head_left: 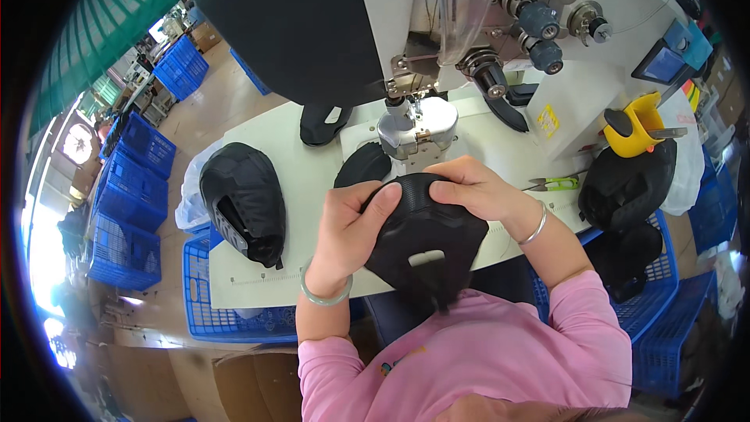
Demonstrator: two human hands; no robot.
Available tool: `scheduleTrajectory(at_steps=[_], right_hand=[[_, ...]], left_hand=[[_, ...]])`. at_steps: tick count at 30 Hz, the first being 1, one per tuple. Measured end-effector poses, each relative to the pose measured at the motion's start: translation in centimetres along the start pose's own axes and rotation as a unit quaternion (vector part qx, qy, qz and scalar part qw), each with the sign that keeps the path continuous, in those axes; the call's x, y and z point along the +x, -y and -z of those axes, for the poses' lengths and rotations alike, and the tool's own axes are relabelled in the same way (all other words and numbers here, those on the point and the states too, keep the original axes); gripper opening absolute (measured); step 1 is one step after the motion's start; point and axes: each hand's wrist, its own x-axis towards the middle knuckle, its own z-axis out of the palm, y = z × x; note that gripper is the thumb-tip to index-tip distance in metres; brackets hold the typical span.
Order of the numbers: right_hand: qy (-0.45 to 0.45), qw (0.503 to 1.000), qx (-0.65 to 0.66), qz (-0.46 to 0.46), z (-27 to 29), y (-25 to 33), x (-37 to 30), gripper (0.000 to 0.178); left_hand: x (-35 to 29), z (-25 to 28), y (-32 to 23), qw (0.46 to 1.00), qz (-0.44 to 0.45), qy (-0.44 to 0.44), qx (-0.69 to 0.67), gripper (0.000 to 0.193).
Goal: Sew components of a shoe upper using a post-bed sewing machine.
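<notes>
Between both hands I hold a black shoe upper [428,241] at the table's front edge, its rounded toe end toward the sewing machine. My left hand [353,223] grips the toe's left side, thumb on top. On the right side, my right hand [471,186] pinches the same toe, thumb on top and fingers partly hidden behind. Just beyond stands the machine's round sewing post [419,126], under its needle area. A black piece [364,164] lies partly behind my left hand. Another black shoe upper [244,202] rests at the table's left.
Green-handled thread snips [558,184] lie right on the white table [258,281]. A yellow holder [634,126] sits near more black uppers [625,184]. Blue baskets [205,314] flank the table below. The machine head [391,0] hangs over the far side.
</notes>
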Motion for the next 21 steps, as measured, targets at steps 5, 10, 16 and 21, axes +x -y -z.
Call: scheduleTrajectory(at_steps=[5,10,16,21], right_hand=[[-0.06,0.993,0.102,0.01,-0.5,-1.7,-1.0,0.038],[-0.098,0.985,0.142,0.0,-1.5,-1.6,-1.1,0.041],[-0.166,0.974,0.152,-0.018,-2.2,-1.3,-1.1,0.042],[-0.172,0.97,0.171,-0.031,-2.2,-2.8,-1.0,0.039]], left_hand=[[0.1,-1.2,1.7,0.987,0.008,0.036,-0.157,0.035],[0.2,-1.3,3.1,0.955,0.054,0.051,-0.287,0.026],[0.0,-1.9,3.2,0.963,0.065,0.064,-0.253,0.02],[0.3,-1.5,4.9,0.93,0.095,0.062,-0.35,0.026]])
